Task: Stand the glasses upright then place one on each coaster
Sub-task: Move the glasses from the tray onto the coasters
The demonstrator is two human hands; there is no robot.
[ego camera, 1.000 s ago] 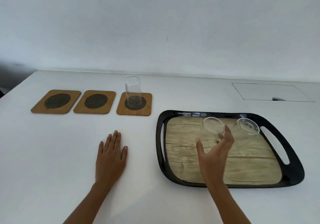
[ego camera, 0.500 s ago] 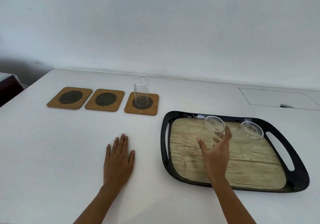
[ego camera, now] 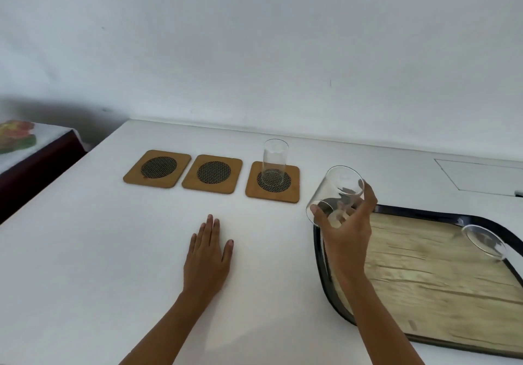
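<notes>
Three wooden coasters with dark mesh centres lie in a row on the white table: the left coaster (ego camera: 157,168), the middle coaster (ego camera: 212,173) and the right coaster (ego camera: 272,182). An upright clear glass (ego camera: 275,161) stands on the right coaster. My right hand (ego camera: 346,229) is shut on a second clear glass (ego camera: 336,192), held tilted in the air above the tray's left corner. A third glass (ego camera: 485,240) lies on its side in the black tray (ego camera: 321,254) with a wood-pattern floor. My left hand (ego camera: 208,257) rests flat on the table, fingers apart, holding nothing.
A wall runs behind the table's far edge. A rectangular hatch outline (ego camera: 478,176) is set into the tabletop at the far right. Beyond the table's left edge stands a dark piece of furniture with a colourful cloth (ego camera: 17,138).
My right hand closed on the glass that lay in the tray and lifted it up and left, out over the tray's corner. The view shifted; my left hand stayed flat.
</notes>
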